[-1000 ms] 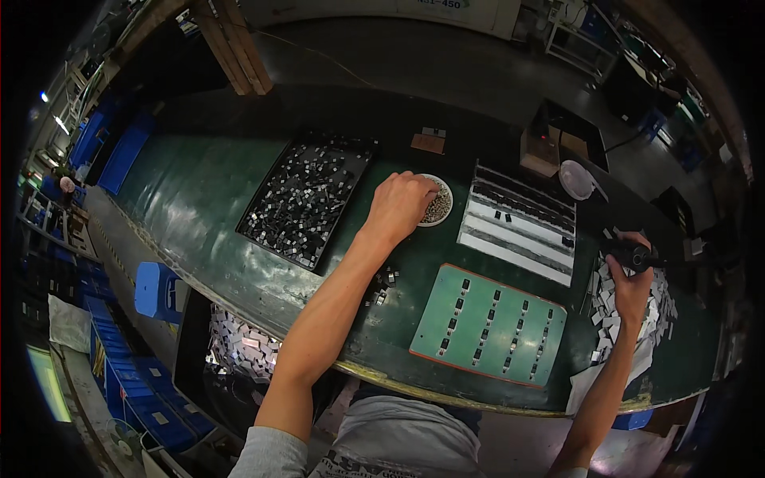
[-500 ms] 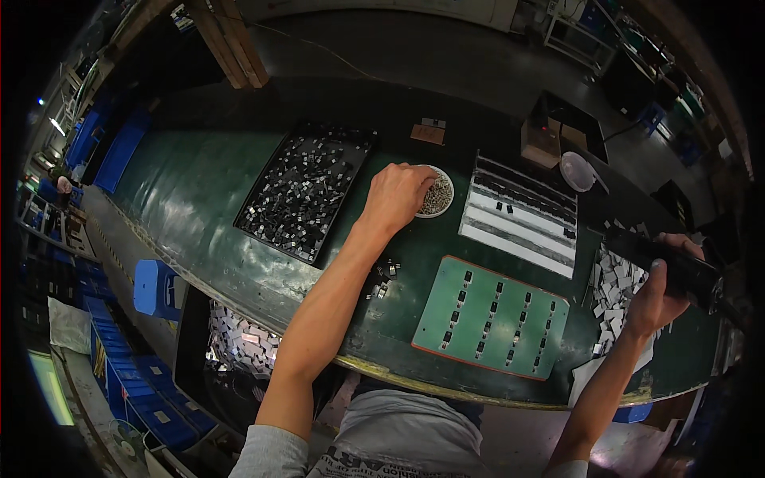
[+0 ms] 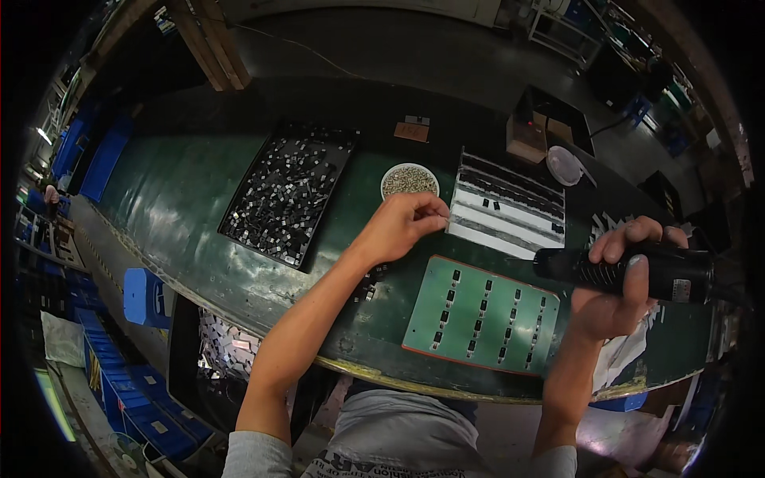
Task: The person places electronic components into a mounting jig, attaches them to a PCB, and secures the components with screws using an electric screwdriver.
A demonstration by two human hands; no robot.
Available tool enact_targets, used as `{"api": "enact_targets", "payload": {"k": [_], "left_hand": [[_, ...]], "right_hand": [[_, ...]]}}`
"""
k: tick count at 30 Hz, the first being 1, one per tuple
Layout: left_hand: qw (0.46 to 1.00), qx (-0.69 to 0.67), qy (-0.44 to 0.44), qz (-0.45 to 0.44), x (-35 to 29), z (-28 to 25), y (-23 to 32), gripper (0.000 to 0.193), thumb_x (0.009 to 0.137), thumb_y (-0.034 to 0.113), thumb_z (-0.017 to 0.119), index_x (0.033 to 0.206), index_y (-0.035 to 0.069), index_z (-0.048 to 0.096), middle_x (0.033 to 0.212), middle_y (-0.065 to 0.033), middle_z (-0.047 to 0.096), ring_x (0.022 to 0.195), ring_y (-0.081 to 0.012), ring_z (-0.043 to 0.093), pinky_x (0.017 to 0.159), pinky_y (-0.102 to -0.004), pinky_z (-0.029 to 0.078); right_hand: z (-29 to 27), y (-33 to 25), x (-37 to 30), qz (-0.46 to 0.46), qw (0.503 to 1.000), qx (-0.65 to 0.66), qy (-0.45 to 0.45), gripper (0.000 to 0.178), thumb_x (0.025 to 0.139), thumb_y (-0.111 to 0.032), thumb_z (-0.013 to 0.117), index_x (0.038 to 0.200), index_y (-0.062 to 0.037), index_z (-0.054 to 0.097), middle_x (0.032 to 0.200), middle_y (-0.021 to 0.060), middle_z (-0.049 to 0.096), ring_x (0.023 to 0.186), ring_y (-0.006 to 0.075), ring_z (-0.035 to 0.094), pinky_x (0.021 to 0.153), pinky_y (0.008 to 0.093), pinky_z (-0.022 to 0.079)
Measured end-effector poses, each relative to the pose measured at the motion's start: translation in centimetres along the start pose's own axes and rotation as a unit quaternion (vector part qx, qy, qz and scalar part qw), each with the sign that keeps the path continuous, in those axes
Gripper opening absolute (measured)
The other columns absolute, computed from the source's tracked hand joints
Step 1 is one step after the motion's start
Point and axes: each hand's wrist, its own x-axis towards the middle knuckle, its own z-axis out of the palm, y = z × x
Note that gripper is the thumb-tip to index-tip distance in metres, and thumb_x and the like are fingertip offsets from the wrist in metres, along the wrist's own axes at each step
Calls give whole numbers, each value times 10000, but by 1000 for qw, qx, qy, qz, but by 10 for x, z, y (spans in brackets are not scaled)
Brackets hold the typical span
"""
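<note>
My left hand [image 3: 396,229] is closed in a pinch between the white bowl and the striped board; whatever sits between its fingertips is too small to make out. Small metal pieces, like screws, fill the round white bowl [image 3: 384,191] just beyond it. In my right hand [image 3: 610,307] is a black electric screwdriver [image 3: 586,269], lying roughly level with its narrow end pointing left. That end is above the table, near the far right corner of a green board [image 3: 421,323]. Several rows of small black parts [image 3: 477,326] stand on this board.
A black tray [image 3: 261,254] full of small black parts lies on the left. Loose black parts [image 3: 366,288] lie under my left forearm. Behind the green board is a white board with dark strips [image 3: 486,227]. A cardboard box [image 3: 526,142] and a clear lid [image 3: 564,166] stand far right.
My left hand has come out of the bowl toward me, fingers pinched. My right hand has brought the screwdriver left, from the table's right side toward the green board.
</note>
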Motion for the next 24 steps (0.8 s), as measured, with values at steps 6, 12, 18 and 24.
{"api": "enact_targets", "payload": {"k": [6,12,18,24], "left_hand": [[979,-161,-119,-22,-14,28,1,131,963,57,698,1071,-18,698,922,-17,711,876,-77,650,816,-239,519],[967,-197,-155,-53,-14,30,-1,152,969,78,697,1088,-16,702,939,-23,719,896,-83,645,826,-252,518],[966,-205,-148,-52,-15,31,1,164,957,56,688,1083,-48,695,910,-48,716,871,-89,649,793,-249,514],[967,-191,-155,-59,-15,33,-1,198,969,83,680,1122,-40,700,913,-55,734,840,-90,639,758,-259,510]], "right_hand": [[23,18,-8,25,998,54,8,500,892,-19,586,1358,-64,411,1034,173,598,762,163,603,641,310,559],[17,22,-8,5,998,55,-10,487,921,-53,573,1386,-85,430,1025,159,584,781,157,583,617,287,549],[17,23,-9,-1,997,76,-19,490,928,-55,561,1398,-84,428,1038,158,587,793,157,586,616,279,546],[16,24,-9,1,997,75,-22,508,926,-55,567,1413,-83,422,1032,164,587,793,161,590,615,284,553]]}}
